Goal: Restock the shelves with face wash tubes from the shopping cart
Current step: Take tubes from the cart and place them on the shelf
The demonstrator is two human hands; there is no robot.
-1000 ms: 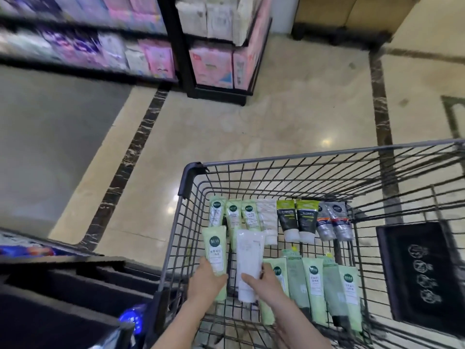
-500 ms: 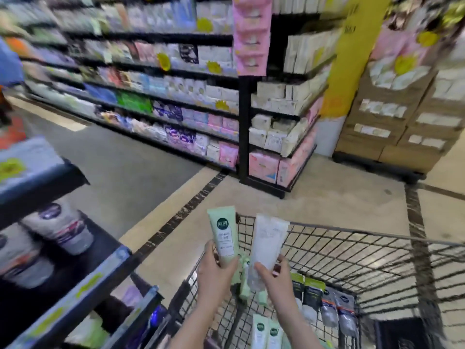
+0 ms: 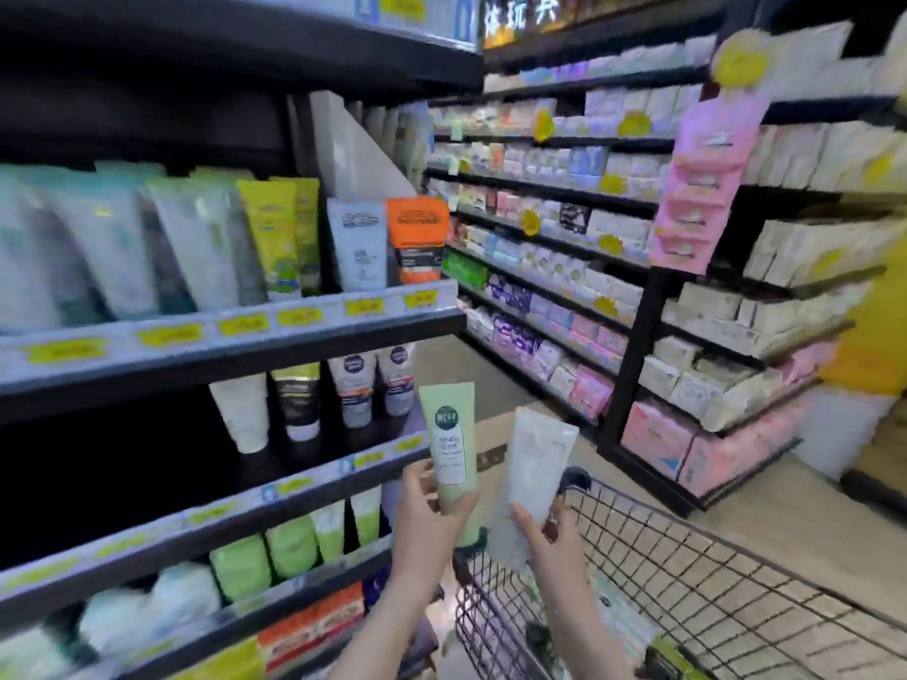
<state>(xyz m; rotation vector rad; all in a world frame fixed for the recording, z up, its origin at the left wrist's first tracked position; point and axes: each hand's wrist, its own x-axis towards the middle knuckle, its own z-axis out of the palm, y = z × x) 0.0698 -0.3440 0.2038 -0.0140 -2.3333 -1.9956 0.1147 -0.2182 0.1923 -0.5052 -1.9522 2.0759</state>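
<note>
Black shelving (image 3: 314,331) fills my left side, stocked with upright tubes, and the wire cart (image 3: 687,581) sits lower right. Above the cart's near corner, my left hand (image 3: 422,522) curls round an upright green tube (image 3: 449,449), while my right hand (image 3: 554,537) pinches a white tube (image 3: 532,478) just beside it.

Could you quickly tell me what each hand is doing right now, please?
Left hand: fingers curled round the green tube, held upright.
Right hand: fingers gripping the white tube, above the cart.
</note>
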